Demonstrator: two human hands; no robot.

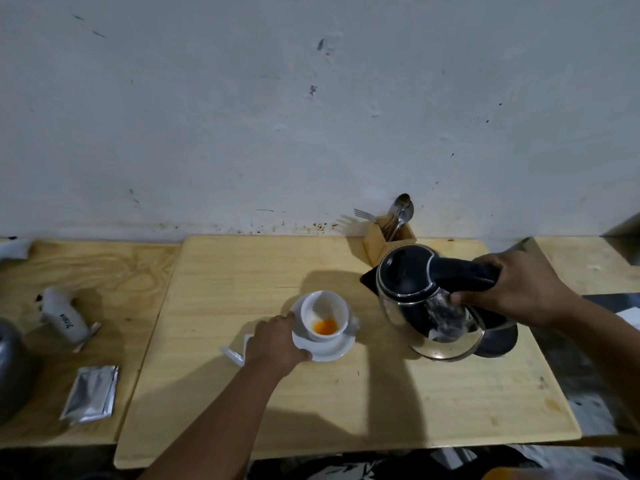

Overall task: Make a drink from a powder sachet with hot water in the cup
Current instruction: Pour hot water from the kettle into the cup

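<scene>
A white cup (323, 315) with orange powder sits on its saucer (325, 348), steadied by the left hand (273, 344). The right hand (512, 289) is clenched around the kettle (426, 303) handle. Pour slowly, spout close over the cup.

head cam, wide-angle, looking fwd and down, table (346, 403) close below

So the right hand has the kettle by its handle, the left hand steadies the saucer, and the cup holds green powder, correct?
Not quite. The head view shows the powder in the cup is orange, not green. The rest holds: the right hand grips the kettle by its handle, and the left hand steadies the saucer.
</scene>
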